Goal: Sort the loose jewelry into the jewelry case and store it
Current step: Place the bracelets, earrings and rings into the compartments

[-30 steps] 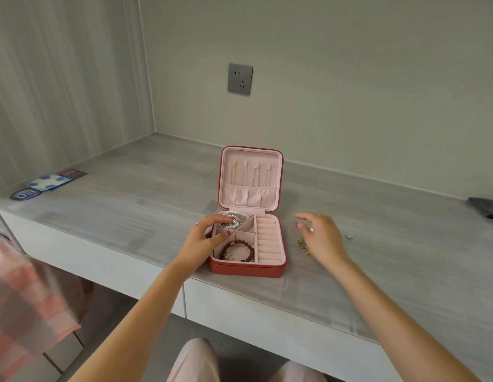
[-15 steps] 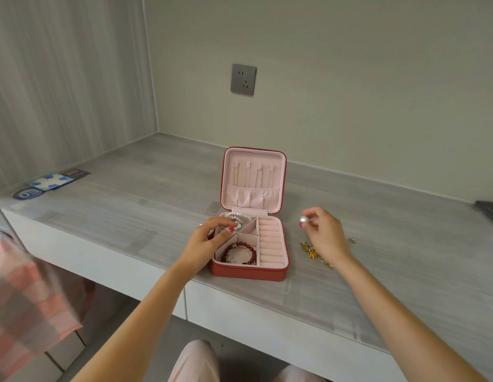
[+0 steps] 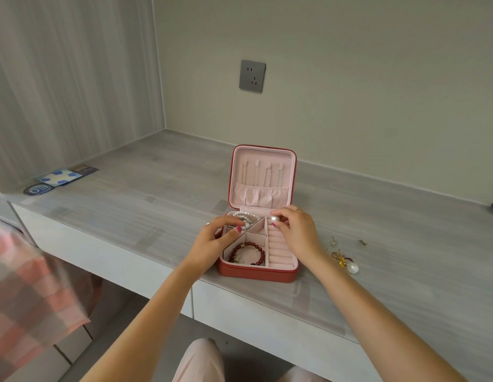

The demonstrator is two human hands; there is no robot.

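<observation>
Grey wood-grain laminate covers the counter I'm looking down on, running into a corner of matching pale panelled walls, with a grey wall socket above. The red jewelry case stands open near the counter's front edge, its pink-lined lid upright with chains hanging inside; a red bead bracelet lies in the near compartment and a pearl strand in the far-left one. My left hand rests on the case's left edge, fingers loosely spread over the pearls. My right hand pinches a pearl earring over the ring rolls. Loose jewelry lies on the counter just right of the case. Stickers sit far left.
</observation>
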